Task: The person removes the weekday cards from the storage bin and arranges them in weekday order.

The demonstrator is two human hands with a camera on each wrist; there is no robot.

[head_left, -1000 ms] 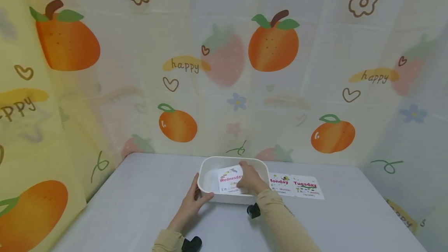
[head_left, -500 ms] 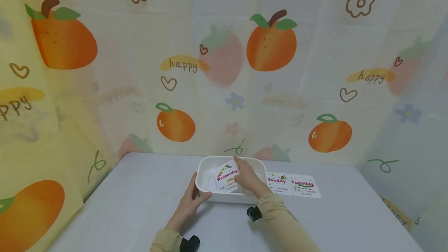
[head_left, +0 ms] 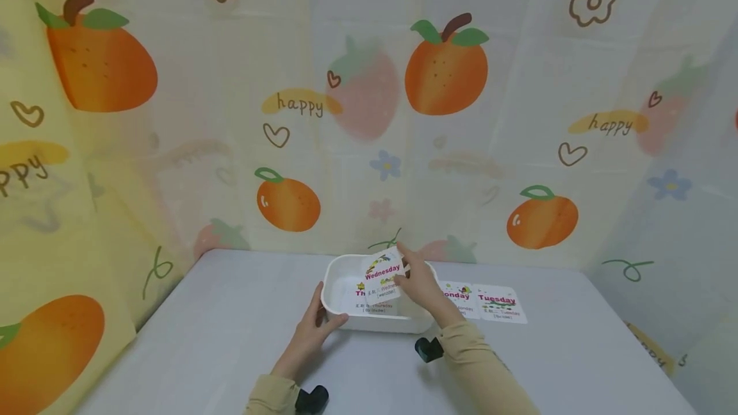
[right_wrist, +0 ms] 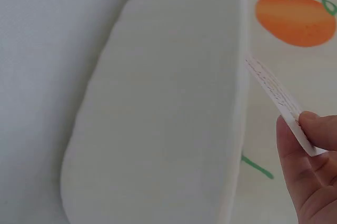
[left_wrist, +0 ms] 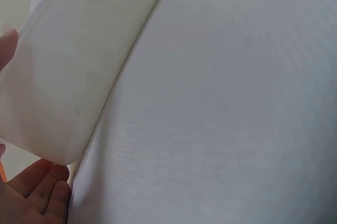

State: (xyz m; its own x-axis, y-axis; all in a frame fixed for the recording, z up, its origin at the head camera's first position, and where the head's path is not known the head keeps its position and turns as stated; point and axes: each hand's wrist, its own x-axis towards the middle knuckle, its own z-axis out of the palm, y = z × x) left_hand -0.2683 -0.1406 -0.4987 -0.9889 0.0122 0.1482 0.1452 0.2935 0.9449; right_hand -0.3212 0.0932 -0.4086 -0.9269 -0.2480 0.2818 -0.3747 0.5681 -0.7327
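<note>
My right hand (head_left: 419, 282) pinches a white "Wednesday" flash card (head_left: 383, 273) by its right edge, tilted above the white plastic bin (head_left: 331, 303). In the right wrist view the flash card (right_wrist: 279, 100) shows nearly edge-on between thumb and fingers. A "Thursday" flash card (head_left: 373, 307) lies in the bin, partly covered by the raised one. My left hand (head_left: 314, 332) grips the bin's left end, thumb at the front rim and fingers along the side. Seen from the left wrist, those fingers (left_wrist: 39, 192) sit against the bin's corner (left_wrist: 58, 139).
A "Monday" flash card (head_left: 461, 300), partly hidden by the bin and my right hand, lies beside a "Tuesday" flash card (head_left: 500, 305) on the white table (head_left: 548, 364). Behind the table hangs a fruit-printed curtain (head_left: 357, 197).
The right hand has lifted the "Wednesday" card up from inside the bin, uncovering the "Thursday" card beneath. My left hand keeps its hold on the bin.
</note>
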